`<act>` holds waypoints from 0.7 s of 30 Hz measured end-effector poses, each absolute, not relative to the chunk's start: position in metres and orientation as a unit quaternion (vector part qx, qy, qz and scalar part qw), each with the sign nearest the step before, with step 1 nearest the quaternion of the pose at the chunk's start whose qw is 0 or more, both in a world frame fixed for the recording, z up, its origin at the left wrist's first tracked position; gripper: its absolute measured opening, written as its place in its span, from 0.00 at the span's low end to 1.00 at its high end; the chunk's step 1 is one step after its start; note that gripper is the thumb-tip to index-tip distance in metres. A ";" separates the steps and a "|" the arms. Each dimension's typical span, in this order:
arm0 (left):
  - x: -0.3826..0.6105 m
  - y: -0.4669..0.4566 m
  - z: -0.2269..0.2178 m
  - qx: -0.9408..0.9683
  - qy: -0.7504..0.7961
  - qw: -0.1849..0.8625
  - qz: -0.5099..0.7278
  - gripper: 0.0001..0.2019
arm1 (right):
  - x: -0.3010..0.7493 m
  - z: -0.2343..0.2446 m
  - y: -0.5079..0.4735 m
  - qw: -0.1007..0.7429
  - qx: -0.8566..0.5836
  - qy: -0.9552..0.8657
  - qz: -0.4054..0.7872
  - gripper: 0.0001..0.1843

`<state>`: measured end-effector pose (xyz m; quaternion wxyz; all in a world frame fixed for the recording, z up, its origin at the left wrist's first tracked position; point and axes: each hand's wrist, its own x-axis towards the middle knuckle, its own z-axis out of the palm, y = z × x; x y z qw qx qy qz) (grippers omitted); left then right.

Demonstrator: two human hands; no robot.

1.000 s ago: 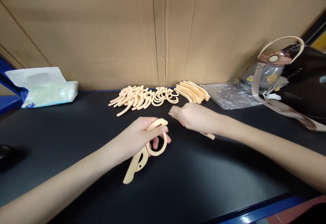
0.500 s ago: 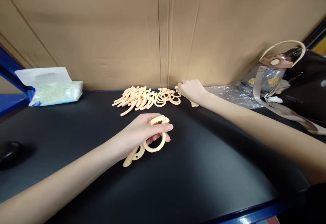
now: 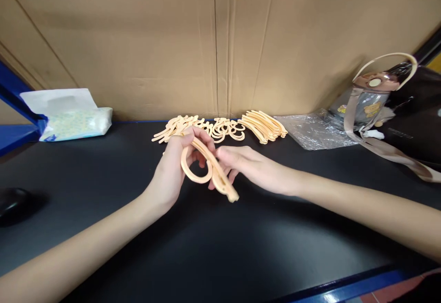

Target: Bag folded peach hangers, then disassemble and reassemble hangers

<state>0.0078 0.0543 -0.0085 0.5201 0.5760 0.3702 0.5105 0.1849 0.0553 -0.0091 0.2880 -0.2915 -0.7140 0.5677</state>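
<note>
My left hand (image 3: 174,167) is raised above the black table (image 3: 220,243) and closed on a pale wooden piece (image 3: 206,167) with a ring and a flat handle end. My right hand (image 3: 241,165) meets it from the right, fingers curled against the same piece near its long end. Behind the hands, along the cardboard wall, lie three heaps of similar wooden parts: hooked pieces (image 3: 172,130) on the left, small rings and hooks (image 3: 225,128) in the middle, and a stack of curved strips (image 3: 265,126) on the right.
A pack of tissues (image 3: 69,119) sits at the far left by a blue frame (image 3: 17,110). A clear plastic bag (image 3: 313,130), a bottle with a strap (image 3: 370,96) and a dark bag (image 3: 416,114) stand at the right. A black mouse (image 3: 14,202) lies at the left edge.
My right hand came back from the stack of curved strips to the piece in my left hand. My left hand lifted that piece off the table and turned it.
</note>
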 end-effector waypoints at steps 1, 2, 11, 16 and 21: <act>0.007 0.056 -0.009 0.590 0.374 0.491 0.521 0.12 | 0.182 -0.009 0.051 0.297 -0.285 -0.689 0.597 0.20; 0.006 0.057 -0.010 0.604 0.380 0.467 0.521 0.13 | 0.182 -0.009 0.050 0.308 -0.289 -0.673 0.608 0.16; 0.005 0.060 -0.010 0.664 0.443 0.439 0.413 0.17 | 0.222 0.005 0.092 0.398 -0.375 -0.742 0.387 0.23; 0.001 0.061 -0.003 0.680 0.465 0.388 0.414 0.14 | 0.239 0.019 0.101 0.326 -0.410 -0.750 0.403 0.17; 0.004 0.063 -0.006 0.665 0.477 0.414 0.400 0.15 | 0.240 0.027 0.099 0.288 -0.403 -0.801 0.336 0.16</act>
